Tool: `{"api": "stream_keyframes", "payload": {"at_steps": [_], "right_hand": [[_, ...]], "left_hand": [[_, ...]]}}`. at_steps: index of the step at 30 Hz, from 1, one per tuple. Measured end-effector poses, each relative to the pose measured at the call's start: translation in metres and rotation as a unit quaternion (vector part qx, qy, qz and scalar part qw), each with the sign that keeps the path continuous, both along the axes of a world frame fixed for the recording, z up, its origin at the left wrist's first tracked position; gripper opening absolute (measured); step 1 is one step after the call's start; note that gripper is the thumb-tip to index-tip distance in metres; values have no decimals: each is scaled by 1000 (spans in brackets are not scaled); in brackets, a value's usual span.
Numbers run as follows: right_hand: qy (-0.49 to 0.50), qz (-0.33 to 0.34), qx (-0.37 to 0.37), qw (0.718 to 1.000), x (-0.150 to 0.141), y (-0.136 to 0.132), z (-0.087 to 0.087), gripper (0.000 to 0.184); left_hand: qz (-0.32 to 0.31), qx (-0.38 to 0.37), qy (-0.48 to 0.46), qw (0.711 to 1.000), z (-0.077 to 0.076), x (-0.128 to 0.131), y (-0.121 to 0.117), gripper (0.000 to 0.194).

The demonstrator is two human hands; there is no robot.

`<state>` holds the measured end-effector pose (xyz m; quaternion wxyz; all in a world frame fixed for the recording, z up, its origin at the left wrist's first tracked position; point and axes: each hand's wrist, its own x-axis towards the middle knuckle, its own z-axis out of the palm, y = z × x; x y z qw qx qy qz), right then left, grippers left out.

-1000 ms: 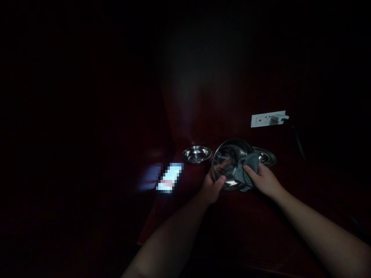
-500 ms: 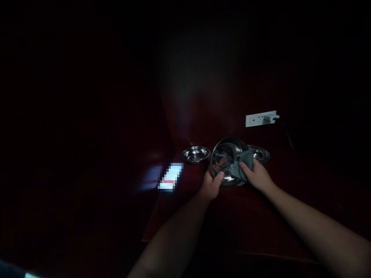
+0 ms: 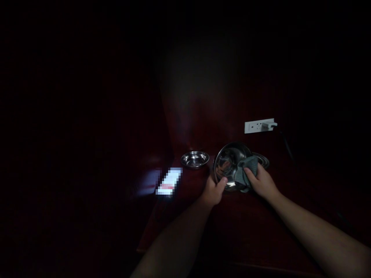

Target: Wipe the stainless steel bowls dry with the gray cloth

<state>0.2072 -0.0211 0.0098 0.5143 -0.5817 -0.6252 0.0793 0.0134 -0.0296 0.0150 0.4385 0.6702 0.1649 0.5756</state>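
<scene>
A shiny steel bowl (image 3: 227,162) is held up and tilted, its open side facing me. My left hand (image 3: 215,190) grips the lower left of its rim, thumb on the inside edge and the other fingers hidden behind. A grey-green cloth (image 3: 246,173) lies over the bowl's right rim. My right hand (image 3: 263,182) is closed on the cloth and pinches it against the rim, the thumb in front. Whether its hidden fingers touch the steel I cannot tell.
A shallow steel dish (image 3: 195,159) stands on the dark red table (image 3: 249,235). Stacked-looking steel plates (image 3: 263,159) show partly behind the bowl. A lit, blurred phone-like screen (image 3: 169,182) lies left. A wall socket (image 3: 259,126) holds a plug with a cable. Surroundings are very dark.
The whole view has shifted slightly, so things sit a little lower. The bowl and both hands have moved slightly right relative to the dish, now covering more of the plates behind.
</scene>
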Motion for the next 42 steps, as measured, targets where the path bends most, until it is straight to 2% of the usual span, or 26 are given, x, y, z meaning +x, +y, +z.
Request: {"api": "stream_keyframes", "payload": {"at_steps": [14, 21, 37, 42], "right_hand": [[27, 10, 7, 1000, 2, 3, -2, 35], [34, 23, -2, 999, 0, 2, 2, 30], [50, 60, 8, 997, 4, 7, 2, 32], [59, 73, 12, 996, 3, 7, 3, 32]], "left_hand": [[-5, -28, 3, 1000, -2, -1, -1, 50], [-3, -24, -1, 1000, -4, -2, 2, 50], [-20, 19, 9, 1000, 4, -7, -3, 50], [-22, 8, -2, 1000, 3, -7, -3, 49]]}}
